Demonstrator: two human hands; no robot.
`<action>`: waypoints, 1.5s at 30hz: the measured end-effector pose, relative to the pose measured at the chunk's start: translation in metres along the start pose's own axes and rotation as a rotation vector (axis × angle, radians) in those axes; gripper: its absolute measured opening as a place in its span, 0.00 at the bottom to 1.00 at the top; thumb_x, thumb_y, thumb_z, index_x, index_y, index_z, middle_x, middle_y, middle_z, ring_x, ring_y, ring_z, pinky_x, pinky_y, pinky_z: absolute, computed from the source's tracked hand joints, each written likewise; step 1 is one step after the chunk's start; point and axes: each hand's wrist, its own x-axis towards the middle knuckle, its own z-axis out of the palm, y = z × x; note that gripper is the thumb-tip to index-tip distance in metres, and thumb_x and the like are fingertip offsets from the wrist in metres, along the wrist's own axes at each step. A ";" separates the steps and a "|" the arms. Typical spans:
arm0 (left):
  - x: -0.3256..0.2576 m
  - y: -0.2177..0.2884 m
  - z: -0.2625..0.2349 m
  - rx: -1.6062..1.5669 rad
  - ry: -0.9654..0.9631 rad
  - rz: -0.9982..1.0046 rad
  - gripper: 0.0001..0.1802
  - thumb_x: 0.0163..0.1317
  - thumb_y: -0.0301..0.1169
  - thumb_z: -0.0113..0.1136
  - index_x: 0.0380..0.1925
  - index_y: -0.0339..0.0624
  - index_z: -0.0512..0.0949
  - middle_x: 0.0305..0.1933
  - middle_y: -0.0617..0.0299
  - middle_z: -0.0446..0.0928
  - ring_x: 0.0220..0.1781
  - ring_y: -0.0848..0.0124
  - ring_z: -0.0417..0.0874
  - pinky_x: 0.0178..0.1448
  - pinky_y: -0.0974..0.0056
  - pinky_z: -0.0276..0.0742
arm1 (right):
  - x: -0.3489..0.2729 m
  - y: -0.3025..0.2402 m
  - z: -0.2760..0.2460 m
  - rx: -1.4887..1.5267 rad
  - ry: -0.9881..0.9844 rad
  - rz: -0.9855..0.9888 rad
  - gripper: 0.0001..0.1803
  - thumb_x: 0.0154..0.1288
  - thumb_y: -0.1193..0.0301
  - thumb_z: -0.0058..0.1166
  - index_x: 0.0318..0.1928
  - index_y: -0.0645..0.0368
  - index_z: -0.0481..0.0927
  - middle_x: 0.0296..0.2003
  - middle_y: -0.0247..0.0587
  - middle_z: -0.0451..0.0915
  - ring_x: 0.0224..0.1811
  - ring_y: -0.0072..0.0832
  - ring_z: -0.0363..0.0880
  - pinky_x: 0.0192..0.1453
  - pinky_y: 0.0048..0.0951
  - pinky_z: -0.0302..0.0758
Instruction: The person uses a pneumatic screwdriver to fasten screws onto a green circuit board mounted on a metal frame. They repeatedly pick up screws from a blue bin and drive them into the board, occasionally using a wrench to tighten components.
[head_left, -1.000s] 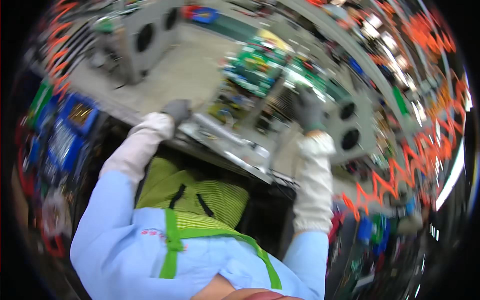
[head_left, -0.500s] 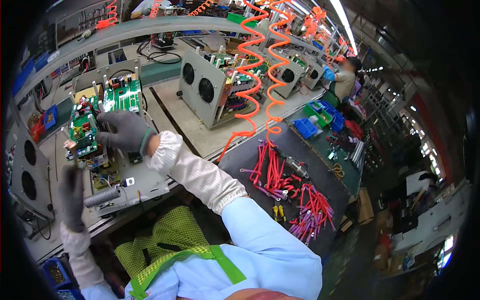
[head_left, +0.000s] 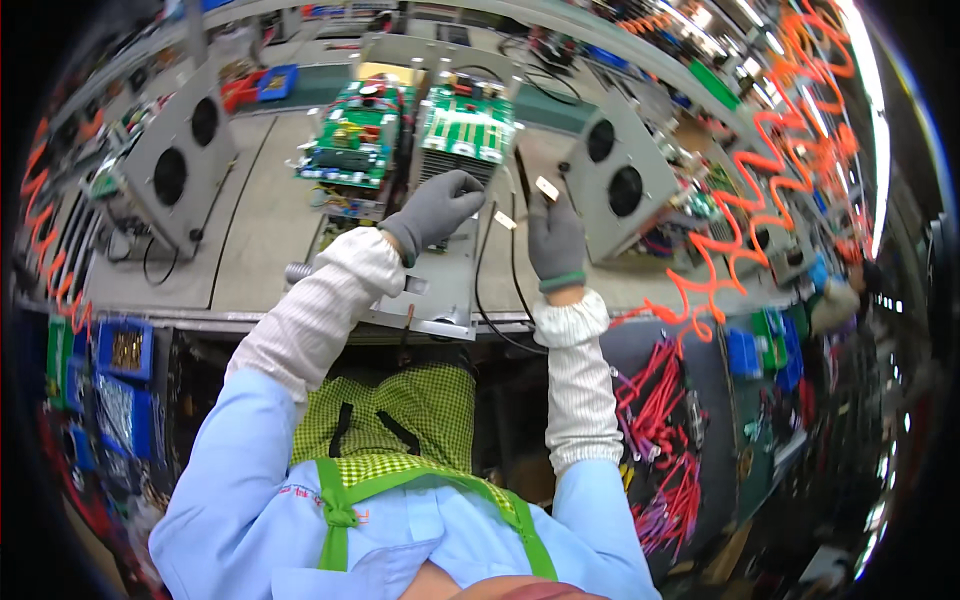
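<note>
In the middle of the bench stands an open metal chassis (head_left: 440, 290) carrying two green circuit boards, the left board (head_left: 352, 135) and the right board (head_left: 468, 125). My gloved left hand (head_left: 438, 212) is over the chassis, just below the right board and its dark heatsink fins. Its fingers are curled, and what they may hold is hidden. To the right of the chassis, my gloved right hand (head_left: 556, 238) points upward with a small white tab-like piece (head_left: 547, 188) at its closed fingertips. Beside it, another white piece (head_left: 505, 221) sits on a black cable (head_left: 479, 285) that loops off the bench's front edge.
Grey fan housings stand on both sides, the left housing (head_left: 180, 165) and the right housing (head_left: 625, 165). Orange coiled hoses (head_left: 750, 250) hang at the right. Red and purple cables (head_left: 665, 440) lie on a dark side table. Blue bins (head_left: 125, 350) with small parts sit at lower left.
My view has swung to the left. My right hand has moved from over the boards to the chassis's right side. My left hand has come from the chassis's left side to above it.
</note>
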 end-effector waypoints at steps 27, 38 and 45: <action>0.032 0.010 0.005 -1.359 -0.022 -0.529 0.12 0.67 0.37 0.50 0.33 0.41 0.75 0.27 0.64 0.75 0.24 0.79 0.74 0.22 0.80 0.70 | 0.027 0.012 0.085 -0.318 -0.336 0.332 0.16 0.58 0.63 0.55 0.43 0.58 0.74 0.37 0.53 0.80 0.39 0.51 0.80 0.42 0.47 0.76; 0.036 -0.008 0.014 -1.173 0.010 -0.424 0.18 0.70 0.43 0.45 0.41 0.38 0.74 0.33 0.62 0.79 0.26 0.80 0.77 0.23 0.79 0.70 | 0.041 0.022 0.035 -0.088 -0.463 0.325 0.19 0.63 0.58 0.50 0.48 0.59 0.76 0.39 0.53 0.79 0.43 0.42 0.79 0.46 0.41 0.74; 0.037 -0.003 0.021 -1.157 0.030 -0.439 0.19 0.70 0.44 0.45 0.41 0.39 0.74 0.35 0.62 0.79 0.33 0.77 0.81 0.26 0.76 0.71 | 0.047 0.031 0.008 1.071 -0.239 0.680 0.13 0.67 0.76 0.43 0.50 0.67 0.69 0.47 0.47 0.73 0.45 0.32 0.78 0.45 0.26 0.79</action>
